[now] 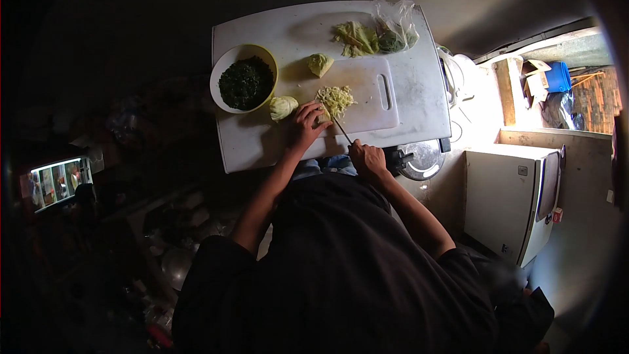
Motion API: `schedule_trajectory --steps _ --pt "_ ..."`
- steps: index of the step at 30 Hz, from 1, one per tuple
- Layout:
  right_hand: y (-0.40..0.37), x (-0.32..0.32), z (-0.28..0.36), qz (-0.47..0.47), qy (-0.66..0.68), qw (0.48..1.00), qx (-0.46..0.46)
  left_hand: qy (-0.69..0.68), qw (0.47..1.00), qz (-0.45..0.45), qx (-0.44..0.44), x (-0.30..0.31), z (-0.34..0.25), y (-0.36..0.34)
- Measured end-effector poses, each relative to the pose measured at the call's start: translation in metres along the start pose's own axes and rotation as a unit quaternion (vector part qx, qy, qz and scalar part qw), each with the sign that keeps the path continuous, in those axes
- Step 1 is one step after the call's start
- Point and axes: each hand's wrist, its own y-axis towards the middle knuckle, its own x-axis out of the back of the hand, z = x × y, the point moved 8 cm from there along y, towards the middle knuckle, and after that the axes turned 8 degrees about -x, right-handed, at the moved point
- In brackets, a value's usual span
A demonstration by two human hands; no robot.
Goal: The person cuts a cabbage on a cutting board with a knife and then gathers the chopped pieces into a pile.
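Observation:
My left hand [306, 126] is closed over a piece of cabbage [324, 115] at the lower left part of the white cutting board [367, 72]. My right hand [368, 158] grips a knife [342, 130] whose blade points up and left, its tip beside that piece. Shredded cabbage [336, 99] lies heaped on the board just past the blade. One cabbage chunk [284, 108] rests to the left of my left hand. Another cabbage wedge [320, 64] sits at the board's upper left edge.
A bowl [219, 95] of chopped dark greens stands on the white table [301, 23] at left. Loose outer leaves [356, 39] and a clear plastic bag [397, 26] lie at the far right. A small white fridge [498, 196] stands right, a lit screen [57, 183] far left.

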Motion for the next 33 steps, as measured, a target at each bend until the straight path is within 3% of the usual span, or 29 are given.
schedule_trajectory --steps 9,11,15,21,33 --pt "0.012 -0.005 0.016 -0.034 -0.028 0.998 0.034 -0.015 1.000 -0.013 0.005 0.001 -0.001 0.002" --pt "0.011 -0.013 0.005 0.028 0.018 0.999 -0.015 -0.007 1.000 -0.017 -0.004 0.000 0.001 0.001" --pt "0.009 -0.014 -0.002 0.036 0.027 0.999 -0.025 -0.021 1.000 -0.017 -0.007 0.000 -0.001 -0.001" --pt "0.016 0.012 0.014 -0.049 0.037 0.998 0.013 -0.003 1.000 -0.011 -0.002 -0.001 0.002 -0.001" --pt "0.013 0.013 0.028 0.000 0.032 0.999 0.024 -0.023 0.999 -0.032 0.025 -0.001 0.007 -0.001"
